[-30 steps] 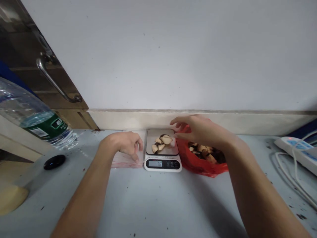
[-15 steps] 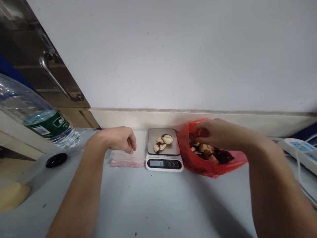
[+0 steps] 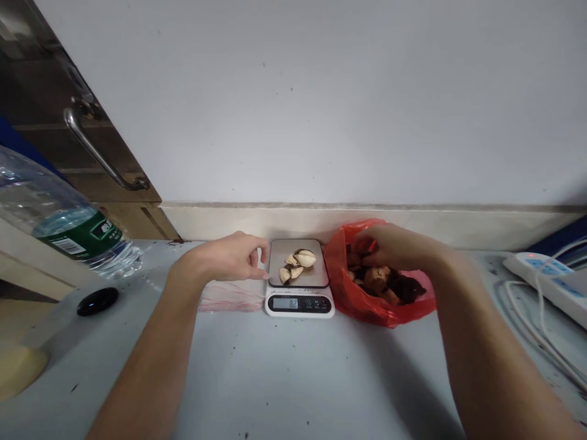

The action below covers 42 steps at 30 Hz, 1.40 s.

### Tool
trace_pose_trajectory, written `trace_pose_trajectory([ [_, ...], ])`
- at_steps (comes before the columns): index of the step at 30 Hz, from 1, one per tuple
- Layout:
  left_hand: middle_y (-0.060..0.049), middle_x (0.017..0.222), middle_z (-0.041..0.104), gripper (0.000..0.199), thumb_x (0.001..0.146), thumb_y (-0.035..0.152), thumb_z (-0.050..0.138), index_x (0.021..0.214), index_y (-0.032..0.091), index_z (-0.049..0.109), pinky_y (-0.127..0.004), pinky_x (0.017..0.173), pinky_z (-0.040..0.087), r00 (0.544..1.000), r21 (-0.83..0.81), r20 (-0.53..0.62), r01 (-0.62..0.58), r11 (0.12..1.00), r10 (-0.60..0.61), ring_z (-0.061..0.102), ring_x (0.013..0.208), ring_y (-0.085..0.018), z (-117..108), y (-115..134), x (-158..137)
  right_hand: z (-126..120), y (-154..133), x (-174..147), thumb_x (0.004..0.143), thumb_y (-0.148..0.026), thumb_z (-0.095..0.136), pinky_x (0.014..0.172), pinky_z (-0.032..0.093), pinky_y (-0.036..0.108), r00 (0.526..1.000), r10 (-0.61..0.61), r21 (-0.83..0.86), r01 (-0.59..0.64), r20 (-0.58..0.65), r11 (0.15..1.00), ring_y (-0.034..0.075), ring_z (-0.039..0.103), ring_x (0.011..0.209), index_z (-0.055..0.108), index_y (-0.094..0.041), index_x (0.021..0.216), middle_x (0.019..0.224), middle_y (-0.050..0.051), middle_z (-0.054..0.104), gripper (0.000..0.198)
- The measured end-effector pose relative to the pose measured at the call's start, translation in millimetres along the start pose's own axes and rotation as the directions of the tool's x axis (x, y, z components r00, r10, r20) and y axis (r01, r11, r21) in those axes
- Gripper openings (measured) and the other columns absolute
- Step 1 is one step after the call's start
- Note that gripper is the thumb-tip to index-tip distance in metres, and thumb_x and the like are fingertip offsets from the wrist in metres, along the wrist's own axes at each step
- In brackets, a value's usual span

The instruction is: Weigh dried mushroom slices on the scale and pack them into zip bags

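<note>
Evidently the work at this moment is weighing out pieces. A small cluster of pale, dark-edged pieces [image 3: 302, 259] lies near the middle of the scale's pan; the scale [image 3: 300, 313] sits on the table [image 3: 257, 379], its display lit. More pieces [image 3: 376, 279] fill the open red bag [image 3: 367, 313] just right of it.

Right hand [image 3: 392, 241]: inside the bag's far side, fingers bent down; fingertips hidden, so grip and contents cannot be told. Left hand [image 3: 232, 253]: thumb and fingers parted, nothing visible between them, at the pan's left edge, above clear plastic bags [image 3: 229, 297].

Technique, as judged: select one small piece, lower rather than drop it, keep both hands and the red plastic off the pan, and let the digits settle before reading.
</note>
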State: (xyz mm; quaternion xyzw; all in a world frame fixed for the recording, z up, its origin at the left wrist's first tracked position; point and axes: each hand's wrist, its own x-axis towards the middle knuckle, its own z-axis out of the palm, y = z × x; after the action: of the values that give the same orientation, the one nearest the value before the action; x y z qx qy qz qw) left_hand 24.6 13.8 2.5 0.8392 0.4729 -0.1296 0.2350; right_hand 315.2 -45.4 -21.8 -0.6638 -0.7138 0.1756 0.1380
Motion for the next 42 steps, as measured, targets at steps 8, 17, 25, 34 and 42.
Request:
trace_pose_trajectory([
  [8,-0.005,0.103,0.072,0.031,0.082,0.049,0.062,0.099,0.024,0.06,-0.03,0.069,0.047,0.998,0.024,0.039,0.055,0.998,-0.056,0.066,0.084,-0.021,-1.3,4.8,-1.4,-30.3,-11.3,-7.0,0.067,-0.008,0.061,0.053,0.047,0.028,0.988,0.107,-0.007,-0.108,-0.108,0.994,0.018,0.065,0.059,0.07,-0.025,0.065,0.065,-0.001,0.073,0.019],
  [17,-0.005,0.107,0.073,0.035,0.08,0.049,0.064,0.106,0.025,0.062,-0.031,0.07,0.047,0.993,0.059,0.078,0.084,0.995,-0.089,0.068,0.09,-0.024,0.3,3.4,-0.7,-8.0,-57.4,-4.2,0.077,-0.013,0.067,0.059,0.05,0.026,0.972,0.029,0.272,0.036,-0.232,0.962,0.017,0.069,0.067,0.07,-0.022,0.074,0.071,0.001,0.074,0.01],
  [25,-0.004,0.107,0.072,0.039,0.074,0.039,0.07,0.109,0.025,0.063,-0.027,0.06,0.042,0.981,0.123,0.101,0.152,0.981,-0.165,0.067,0.084,-0.021,-2.0,13.0,-7.5,35.9,-69.9,17.1,0.082,-0.007,0.064,0.065,0.05,0.028,0.987,-0.101,0.091,0.113,-0.124,0.989,0.02,0.071,0.075,0.071,-0.02,0.078,0.081,0.005,0.079,0.016],
  [34,-0.005,0.112,0.072,0.04,0.071,0.042,0.071,0.105,0.023,0.065,-0.028,0.065,0.045,0.986,0.074,0.107,0.123,0.99,-0.131,0.068,0.09,-0.022,-1.9,3.8,-3.1,28.3,-62.2,16.6,0.084,-0.012,0.063,0.066,0.047,0.027,0.982,-0.179,0.101,0.185,-0.066,0.977,0.018,0.068,0.073,0.071,-0.021,0.075,0.079,0.002,0.078,0.015],
  [42,-0.003,0.107,0.076,0.036,0.06,0.03,0.074,0.094,0.022,0.068,-0.024,0.064,0.045,0.974,0.088,0.144,0.163,0.983,-0.174,0.07,0.09,-0.022,-3.8,-7.7,-2.1,24.8,-55.9,15.2,0.085,-0.014,0.058,0.065,0.047,0.028,0.969,-0.186,0.06,0.198,-0.164,0.978,0.018,0.069,0.072,0.071,-0.021,0.076,0.08,0.002,0.078,0.017],
])
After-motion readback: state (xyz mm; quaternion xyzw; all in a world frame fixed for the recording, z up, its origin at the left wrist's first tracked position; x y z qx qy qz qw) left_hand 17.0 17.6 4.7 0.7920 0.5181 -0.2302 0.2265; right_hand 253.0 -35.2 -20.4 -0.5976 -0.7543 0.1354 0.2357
